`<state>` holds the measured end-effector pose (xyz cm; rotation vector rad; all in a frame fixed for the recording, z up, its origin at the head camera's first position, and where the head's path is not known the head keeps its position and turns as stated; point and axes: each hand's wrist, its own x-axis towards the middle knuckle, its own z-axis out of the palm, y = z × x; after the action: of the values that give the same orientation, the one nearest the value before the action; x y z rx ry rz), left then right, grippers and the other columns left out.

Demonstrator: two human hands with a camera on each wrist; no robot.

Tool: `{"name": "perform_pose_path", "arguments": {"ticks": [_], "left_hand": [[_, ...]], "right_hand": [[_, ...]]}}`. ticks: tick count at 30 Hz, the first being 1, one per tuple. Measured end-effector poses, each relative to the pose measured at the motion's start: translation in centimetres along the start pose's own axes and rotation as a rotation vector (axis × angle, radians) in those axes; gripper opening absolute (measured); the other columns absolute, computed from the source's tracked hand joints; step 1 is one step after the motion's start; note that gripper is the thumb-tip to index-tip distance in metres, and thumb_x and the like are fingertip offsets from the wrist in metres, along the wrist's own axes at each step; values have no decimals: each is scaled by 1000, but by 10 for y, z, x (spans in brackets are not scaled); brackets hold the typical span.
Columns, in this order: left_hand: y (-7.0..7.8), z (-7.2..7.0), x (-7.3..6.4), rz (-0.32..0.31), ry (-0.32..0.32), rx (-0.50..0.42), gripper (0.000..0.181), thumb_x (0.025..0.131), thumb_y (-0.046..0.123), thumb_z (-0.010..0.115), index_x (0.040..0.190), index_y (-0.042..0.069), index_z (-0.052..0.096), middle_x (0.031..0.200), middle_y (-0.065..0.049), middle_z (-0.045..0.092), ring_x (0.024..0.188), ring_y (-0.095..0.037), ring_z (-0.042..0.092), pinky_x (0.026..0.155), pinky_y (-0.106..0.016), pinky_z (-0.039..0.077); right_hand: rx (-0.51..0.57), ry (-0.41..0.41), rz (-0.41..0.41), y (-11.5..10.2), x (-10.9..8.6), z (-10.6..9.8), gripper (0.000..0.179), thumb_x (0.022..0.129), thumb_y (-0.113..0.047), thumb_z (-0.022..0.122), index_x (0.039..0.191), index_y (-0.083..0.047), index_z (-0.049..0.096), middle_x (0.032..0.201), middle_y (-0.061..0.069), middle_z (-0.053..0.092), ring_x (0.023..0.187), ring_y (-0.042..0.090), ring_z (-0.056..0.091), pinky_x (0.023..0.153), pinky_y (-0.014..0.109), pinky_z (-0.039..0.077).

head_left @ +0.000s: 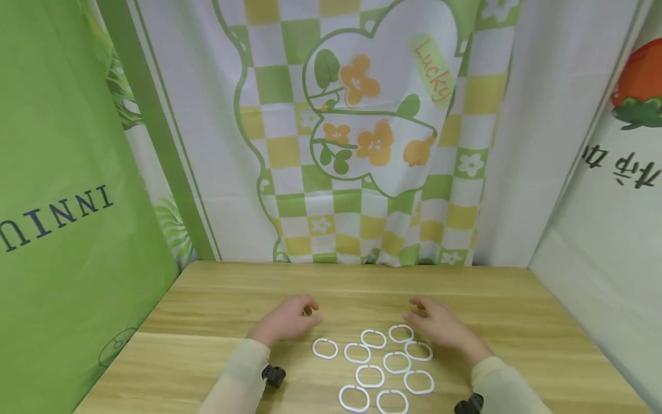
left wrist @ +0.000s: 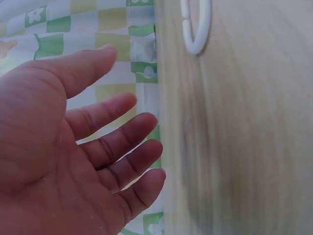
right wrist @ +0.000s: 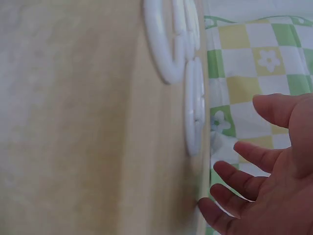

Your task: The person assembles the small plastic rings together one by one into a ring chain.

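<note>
Several white oval plastic rings point(head_left: 369, 376), each with a small gap in its band, lie flat on the wooden table between the two hands. My left hand point(head_left: 289, 318) is held left of them, fingers loosely bent and holding nothing. Closest to it is a single ring point(head_left: 325, 348) at the left end of the group. On the other side, my right hand point(head_left: 439, 323) hovers beside the upper right ring point(head_left: 401, 333), also with nothing in its grasp. Both wrist views show relaxed, spread fingers; a ring point(left wrist: 198, 29) shows at the top of the left one.
The wooden table point(head_left: 233, 287) ends at a checkered curtain point(head_left: 289, 149) at the back. A green cloth point(head_left: 62, 172) hangs on the left and a white printed cloth point(head_left: 610, 230) on the right. Small black devices sit at both wrists, such as the left wrist camera point(head_left: 273, 376).
</note>
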<state>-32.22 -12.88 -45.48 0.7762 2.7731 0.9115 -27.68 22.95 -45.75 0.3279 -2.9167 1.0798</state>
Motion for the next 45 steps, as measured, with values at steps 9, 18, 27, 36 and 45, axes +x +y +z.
{"name": "perform_pose_path", "arguments": {"ticks": [9,18,27,36,45], "left_hand": [[0,2,0,-32,-86,-37,18,86,26,75,90,14,63,77,4,59,68,-12,55,61,-30,48],[-3,11,-1,-46,-137,-23,22,82,28,80,85,17,62,74,7,58,68,-10,52,61,-28,45],[2,13,-3,-62,-162,3,20,83,25,79,78,17,62,73,6,57,66,-10,49,60,-27,42],[5,13,-5,-57,-173,5,13,88,18,73,79,16,63,74,7,58,67,-10,50,62,-27,43],[3,15,-1,-6,-167,34,12,94,17,66,82,16,62,76,8,56,69,-8,50,64,-27,44]], "right_hand": [[-15,-31,28,3,6,3,32,89,-26,70,109,-1,66,98,5,65,93,23,60,85,47,49],[-43,-50,31,4,9,14,16,79,-17,77,85,-9,64,76,-3,57,71,14,52,67,33,44],[-67,-23,39,1,9,18,17,76,-14,79,77,-12,63,72,-3,56,68,15,51,65,34,43],[-75,-22,38,1,10,22,16,77,-12,78,75,-12,62,71,-3,56,67,15,51,63,33,43],[-78,-7,89,-4,7,23,13,85,-12,71,77,-11,61,72,0,54,65,16,50,60,32,43]]}}
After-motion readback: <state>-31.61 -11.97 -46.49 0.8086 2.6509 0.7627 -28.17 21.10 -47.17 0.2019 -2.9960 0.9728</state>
